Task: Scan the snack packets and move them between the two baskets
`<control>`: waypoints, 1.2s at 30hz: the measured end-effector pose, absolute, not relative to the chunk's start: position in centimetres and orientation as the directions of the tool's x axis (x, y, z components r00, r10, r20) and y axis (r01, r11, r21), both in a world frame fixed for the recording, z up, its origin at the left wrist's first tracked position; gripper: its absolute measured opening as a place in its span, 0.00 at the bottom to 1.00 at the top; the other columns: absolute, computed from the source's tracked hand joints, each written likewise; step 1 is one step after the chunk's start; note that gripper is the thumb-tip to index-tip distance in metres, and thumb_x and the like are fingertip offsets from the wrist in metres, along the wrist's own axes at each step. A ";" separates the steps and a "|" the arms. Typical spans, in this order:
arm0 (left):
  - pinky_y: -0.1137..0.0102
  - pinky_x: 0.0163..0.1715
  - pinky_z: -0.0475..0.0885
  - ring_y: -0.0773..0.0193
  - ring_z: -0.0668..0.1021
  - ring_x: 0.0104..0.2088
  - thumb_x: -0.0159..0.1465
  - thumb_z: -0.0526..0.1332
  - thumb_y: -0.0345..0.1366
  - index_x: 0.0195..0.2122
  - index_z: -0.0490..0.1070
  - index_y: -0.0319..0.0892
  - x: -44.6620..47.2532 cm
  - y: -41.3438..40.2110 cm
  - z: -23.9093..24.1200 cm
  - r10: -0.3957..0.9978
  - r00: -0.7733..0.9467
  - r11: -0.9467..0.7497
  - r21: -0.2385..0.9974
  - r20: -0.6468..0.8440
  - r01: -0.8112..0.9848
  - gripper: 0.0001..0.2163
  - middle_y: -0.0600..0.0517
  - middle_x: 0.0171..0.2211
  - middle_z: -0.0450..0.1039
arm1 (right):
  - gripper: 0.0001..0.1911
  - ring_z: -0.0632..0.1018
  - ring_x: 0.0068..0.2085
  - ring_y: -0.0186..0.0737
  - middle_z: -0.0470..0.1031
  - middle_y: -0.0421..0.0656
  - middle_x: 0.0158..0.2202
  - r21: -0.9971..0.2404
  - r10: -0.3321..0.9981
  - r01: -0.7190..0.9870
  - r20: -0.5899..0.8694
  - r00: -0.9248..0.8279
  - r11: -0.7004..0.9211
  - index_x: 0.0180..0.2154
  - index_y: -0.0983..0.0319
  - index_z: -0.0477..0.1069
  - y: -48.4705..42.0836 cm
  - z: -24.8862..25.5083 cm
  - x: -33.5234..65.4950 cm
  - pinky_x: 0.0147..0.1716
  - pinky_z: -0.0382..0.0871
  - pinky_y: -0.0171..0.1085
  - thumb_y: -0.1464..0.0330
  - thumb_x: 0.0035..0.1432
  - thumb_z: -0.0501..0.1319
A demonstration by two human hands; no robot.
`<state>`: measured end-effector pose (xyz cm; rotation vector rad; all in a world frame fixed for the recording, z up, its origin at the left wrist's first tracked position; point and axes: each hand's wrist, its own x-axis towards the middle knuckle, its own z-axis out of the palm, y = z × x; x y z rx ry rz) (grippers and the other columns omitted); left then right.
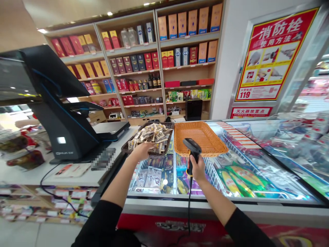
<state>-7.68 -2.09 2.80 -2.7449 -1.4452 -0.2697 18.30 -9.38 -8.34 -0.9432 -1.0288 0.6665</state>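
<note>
My left hand [142,150] reaches into a dark wicker basket [126,148] heaped with small wrapped snack packets [151,134]; its fingers are curled among the packets, and what they hold is hidden. My right hand [197,168] grips the handle of a black barcode scanner [192,147], held upright with its head pointing at the baskets and its cable hanging down. Just behind the scanner sits an orange wicker basket [203,139] with nothing in it. Both baskets rest on the glass lid of a chest freezer [246,164].
A black checkout terminal [59,113] stands on the white counter [84,176] at left. Wooden shelves [156,61] of boxed bottles and goods line the back wall. A red fire-hydrant poster [275,55] hangs at right. Ice-cream packs show under the freezer glass.
</note>
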 end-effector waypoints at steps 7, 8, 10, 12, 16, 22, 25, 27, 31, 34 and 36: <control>0.69 0.56 0.59 0.60 0.66 0.57 0.47 0.54 0.21 0.55 0.66 0.53 -8.2 -1.7 3.3 0.825 0.554 -0.565 0.119 0.113 0.817 0.33 0.56 0.58 0.62 | 0.15 0.67 0.16 0.33 0.66 0.36 0.19 -0.904 0.831 -0.010 0.389 0.398 0.428 0.30 0.59 0.59 -9.1 -8.6 18.5 0.16 0.64 0.33 0.54 0.56 0.55; 0.68 0.56 0.58 0.59 0.66 0.57 0.48 0.55 0.22 0.55 0.65 0.53 -8.3 -1.5 3.4 0.826 0.554 -0.563 0.133 0.102 0.816 0.33 0.56 0.58 0.62 | 0.15 0.67 0.16 0.33 0.66 0.35 0.19 -0.903 0.832 -0.011 0.391 0.394 0.430 0.30 0.59 0.59 -9.1 -8.6 18.5 0.16 0.63 0.33 0.54 0.56 0.55; 0.67 0.56 0.59 0.58 0.67 0.56 0.49 0.56 0.25 0.56 0.64 0.54 -8.3 -1.2 3.6 0.823 0.559 -0.568 0.163 0.102 0.807 0.31 0.55 0.58 0.63 | 0.15 0.67 0.16 0.33 0.66 0.35 0.19 -0.900 0.833 -0.019 0.394 0.389 0.435 0.30 0.59 0.59 -9.1 -8.5 18.4 0.15 0.63 0.33 0.54 0.56 0.55; 0.67 0.55 0.61 0.56 0.69 0.55 0.51 0.58 0.28 0.55 0.65 0.54 -8.2 -0.8 3.5 0.828 0.545 -0.561 0.188 0.131 0.806 0.29 0.54 0.57 0.64 | 0.15 0.67 0.16 0.33 0.66 0.35 0.19 -0.902 0.835 -0.023 0.390 0.387 0.432 0.30 0.59 0.59 -9.2 -8.5 18.4 0.15 0.63 0.33 0.54 0.56 0.55; 0.69 0.50 0.65 0.55 0.73 0.49 0.49 0.60 0.28 0.52 0.69 0.52 -7.8 -0.6 3.4 0.868 0.458 -0.491 0.204 0.190 0.847 0.27 0.52 0.53 0.69 | 0.16 0.67 0.15 0.34 0.65 0.35 0.18 -0.909 0.836 -0.009 0.379 0.396 0.417 0.30 0.59 0.59 -9.1 -8.6 18.5 0.15 0.63 0.33 0.53 0.56 0.55; 0.68 0.46 0.67 0.56 0.76 0.42 0.54 0.58 0.34 0.47 0.73 0.48 -5.8 -1.5 3.5 0.821 0.365 -0.539 0.386 0.440 0.749 0.18 0.50 0.43 0.76 | 0.17 0.68 0.15 0.35 0.65 0.35 0.17 -0.912 0.835 0.039 0.391 0.387 0.409 0.29 0.59 0.59 -8.9 -8.7 18.4 0.16 0.64 0.34 0.52 0.57 0.53; 0.69 0.39 0.69 0.59 0.77 0.35 0.55 0.59 0.39 0.43 0.75 0.43 -2.9 -0.3 3.1 0.827 0.111 -0.511 0.655 0.551 0.557 0.15 0.49 0.34 0.77 | 0.16 0.68 0.15 0.35 0.65 0.34 0.16 -0.909 0.842 0.108 0.415 0.344 0.404 0.31 0.59 0.61 -9.2 -8.7 18.3 0.16 0.63 0.33 0.53 0.57 0.54; 0.71 0.35 0.69 0.61 0.76 0.32 0.53 0.61 0.41 0.39 0.76 0.40 -0.7 1.2 2.4 0.858 -0.040 -0.460 0.801 0.512 0.383 0.15 0.50 0.30 0.76 | 0.14 0.69 0.16 0.36 0.65 0.35 0.15 -0.897 0.840 0.176 0.442 0.314 0.406 0.32 0.60 0.63 -9.4 -8.7 18.4 0.17 0.62 0.33 0.55 0.57 0.54; 0.73 0.28 0.68 0.66 0.74 0.25 0.51 0.63 0.43 0.33 0.76 0.39 2.0 3.8 -0.3 0.922 -0.117 -0.346 0.922 0.369 0.175 0.14 0.53 0.24 0.74 | 0.12 0.70 0.17 0.36 0.66 0.35 0.15 -0.856 0.829 0.328 0.489 0.270 0.398 0.33 0.61 0.65 -9.7 -8.4 19.0 0.19 0.62 0.32 0.59 0.58 0.54; 0.73 0.26 0.67 0.68 0.72 0.23 0.48 0.65 0.42 0.31 0.76 0.37 2.4 4.6 -2.2 0.950 -0.139 -0.263 0.955 0.281 0.134 0.14 0.53 0.24 0.73 | 0.12 0.71 0.19 0.38 0.67 0.37 0.16 -0.824 0.844 0.418 0.495 0.206 0.382 0.35 0.62 0.66 -9.8 -8.1 19.1 0.20 0.62 0.32 0.59 0.59 0.53; 0.74 0.25 0.66 0.68 0.72 0.23 0.47 0.66 0.42 0.32 0.75 0.37 2.3 4.6 -3.0 0.953 -0.142 -0.250 0.960 0.267 0.130 0.15 0.53 0.24 0.73 | 0.13 0.73 0.21 0.40 0.70 0.39 0.19 -0.801 0.846 0.462 0.503 0.176 0.380 0.36 0.62 0.67 -9.8 -7.9 19.0 0.21 0.62 0.33 0.60 0.58 0.53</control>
